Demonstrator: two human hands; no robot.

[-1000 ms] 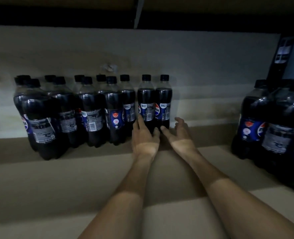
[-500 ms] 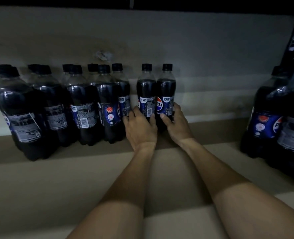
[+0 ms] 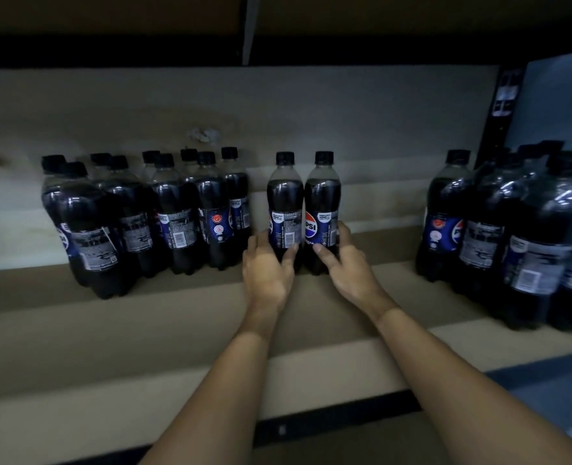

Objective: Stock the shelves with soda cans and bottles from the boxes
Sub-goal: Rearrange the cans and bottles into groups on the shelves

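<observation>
Two dark cola bottles with black caps stand upright side by side in the middle of the shelf (image 3: 76,347). My left hand (image 3: 267,273) grips the lower part of the left bottle (image 3: 284,203). My right hand (image 3: 348,266) grips the lower part of the right bottle (image 3: 323,203), its fingers wrapped round the far side. Both bottles rest on the shelf board near the back wall. A small gap separates them from the bottle group on the left.
A group of several cola bottles (image 3: 177,216) stands at the back left. Another cluster of bottles (image 3: 512,236) crowds the right end. The shelf's front edge (image 3: 345,407) runs below my forearms. Bare shelf lies between the middle pair and the right cluster.
My hands went from lying open near the two bottles to gripping them. The pair now stands a little further right, apart from the left group.
</observation>
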